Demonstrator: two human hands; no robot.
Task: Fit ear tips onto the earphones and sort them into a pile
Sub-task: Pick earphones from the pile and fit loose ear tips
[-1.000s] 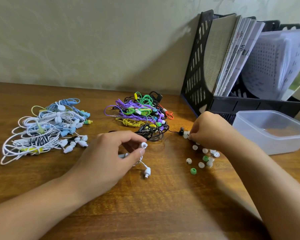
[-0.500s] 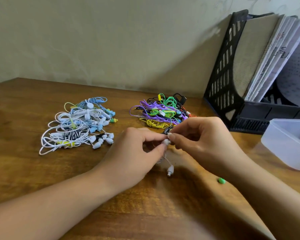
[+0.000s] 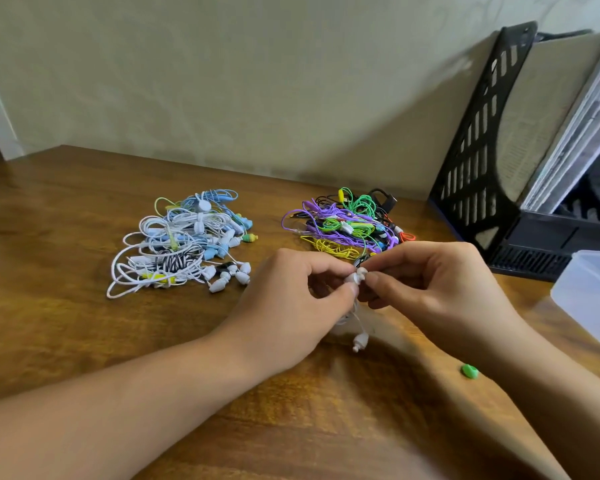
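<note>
1. While the left hand pinches a white earbud between thumb and forefinger, the right hand presses a white ear tip against its nozzle; both sets of fingers are clamped, left on the bud, right on the tip.
2. Both hands meet just above the table, probably so the small parts stay steady and close to the eye.
3. From the left hand's grip the cable hangs down, and the second earbud dangles near the table, its nozzle looking bare, so it likely needs a tip next.
4. Left of the hands lies a pile of white and blue earphones, whose buds appear tipped; this seems to be the finished pile.
5. Behind the hands sits a tangle of purple, green, yellow and black earphones, apparently waiting their turn.
6. One green ear tip lies loose by the right forearm, within easy reach.
7. At the right edge stand a clear plastic container and a black file rack; neither is in use.
</note>
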